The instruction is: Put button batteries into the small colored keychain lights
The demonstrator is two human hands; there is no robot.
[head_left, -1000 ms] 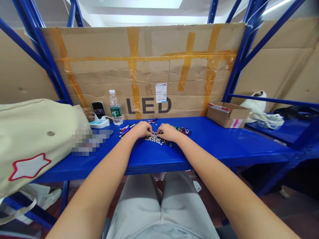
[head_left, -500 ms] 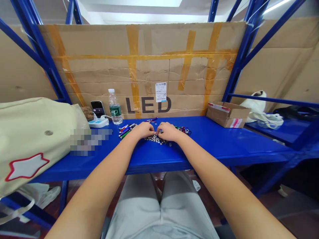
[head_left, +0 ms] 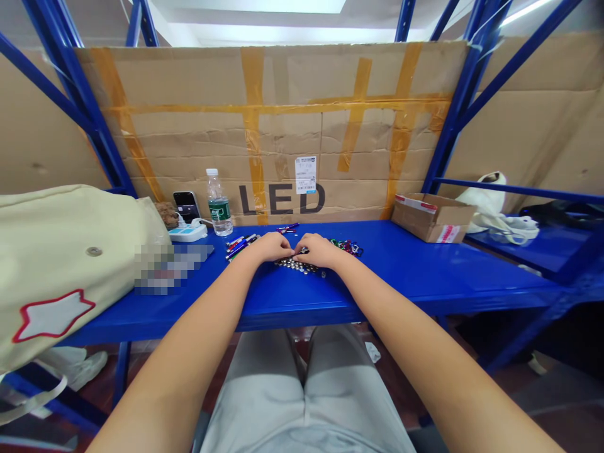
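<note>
- "LED" is read in big dark letters on the taped cardboard sheet [head_left: 283, 126] at the back; a white printed label [head_left: 305, 174] is stuck just above the letters, its text too small to be read.
- A green label is seen on the water bottle [head_left: 218, 203], writing illegible; a phone [head_left: 185, 204] is propped beside it above a white power strip [head_left: 187, 233].
- The left hand [head_left: 270, 246] and right hand [head_left: 321, 250] are brought together, knuckles up, fingers curled down, fingertips nearly meeting.
- A heap of small silvery pieces [head_left: 298, 266] is spread on the blue shelf [head_left: 415, 270], directly under and just in front of both hands, touched by the fingertips.
- Whether a piece is pinched cannot be told; the fingertips are hidden.
- The heap's long axis is laid left to right.
- Slim coloured pens [head_left: 238, 242] are lined up just left of the left hand, pointing away and rightward.
- Coloured clips [head_left: 350, 246] are bunched just beside the right hand.
- A cream bag [head_left: 56, 264] with a red star outline is parked far left, an open carton [head_left: 431, 217] far right.
</note>
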